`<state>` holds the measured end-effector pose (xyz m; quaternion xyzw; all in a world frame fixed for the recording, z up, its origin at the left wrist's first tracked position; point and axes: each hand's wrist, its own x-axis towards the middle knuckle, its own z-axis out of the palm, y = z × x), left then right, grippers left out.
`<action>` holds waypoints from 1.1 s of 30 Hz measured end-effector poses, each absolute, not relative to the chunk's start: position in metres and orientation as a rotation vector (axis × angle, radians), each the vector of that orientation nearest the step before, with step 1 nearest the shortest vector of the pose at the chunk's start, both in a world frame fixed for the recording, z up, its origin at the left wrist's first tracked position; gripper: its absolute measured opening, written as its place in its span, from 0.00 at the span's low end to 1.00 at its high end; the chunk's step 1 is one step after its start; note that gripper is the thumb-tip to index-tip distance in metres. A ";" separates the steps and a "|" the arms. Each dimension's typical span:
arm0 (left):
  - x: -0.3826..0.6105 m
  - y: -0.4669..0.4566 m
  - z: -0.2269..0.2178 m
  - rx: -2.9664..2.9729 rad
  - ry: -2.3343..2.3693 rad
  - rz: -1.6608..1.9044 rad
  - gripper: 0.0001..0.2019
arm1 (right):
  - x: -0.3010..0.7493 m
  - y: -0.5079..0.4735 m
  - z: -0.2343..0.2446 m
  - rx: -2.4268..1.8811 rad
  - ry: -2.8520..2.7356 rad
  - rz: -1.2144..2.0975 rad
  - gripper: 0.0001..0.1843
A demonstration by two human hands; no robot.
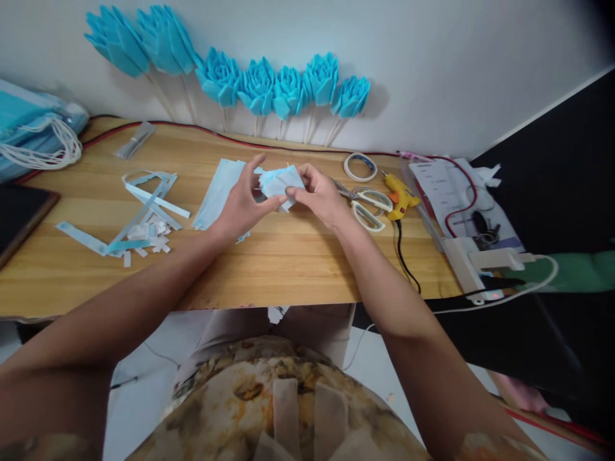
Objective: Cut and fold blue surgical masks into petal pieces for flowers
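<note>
Both of my hands meet over the middle of the wooden table, holding a small folded piece of light blue mask fabric. My left hand pinches its left lower edge with thumb and fingers. My right hand grips its right side, fingers curled round it. Flat sheets of the same blue fabric lie on the table just under and left of my left hand.
Cut strips and scraps lie to the left. Scissors, a yellow glue gun, a tape roll and a power strip sit to the right. Blue fabric flowers on sticks lean on the wall. Stacked masks rest far left.
</note>
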<state>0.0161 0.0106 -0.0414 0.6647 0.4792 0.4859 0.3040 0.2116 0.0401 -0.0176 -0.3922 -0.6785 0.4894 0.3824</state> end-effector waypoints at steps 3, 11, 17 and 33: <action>0.016 0.008 -0.036 1.853 1.304 1.303 0.33 | 0.209 0.039 -0.021 -0.911 -1.668 1.362 0.19; 0.017 0.000 -0.027 1.953 1.406 1.105 0.32 | 0.220 0.043 -0.020 -1.152 -2.034 1.111 0.28; 0.017 0.001 -0.031 1.940 1.369 1.129 0.33 | 0.220 0.038 -0.008 -1.229 -2.107 1.038 0.31; 0.021 -0.001 -0.021 1.767 1.361 1.206 0.09 | 0.215 0.033 -0.003 -1.172 -2.071 0.919 0.23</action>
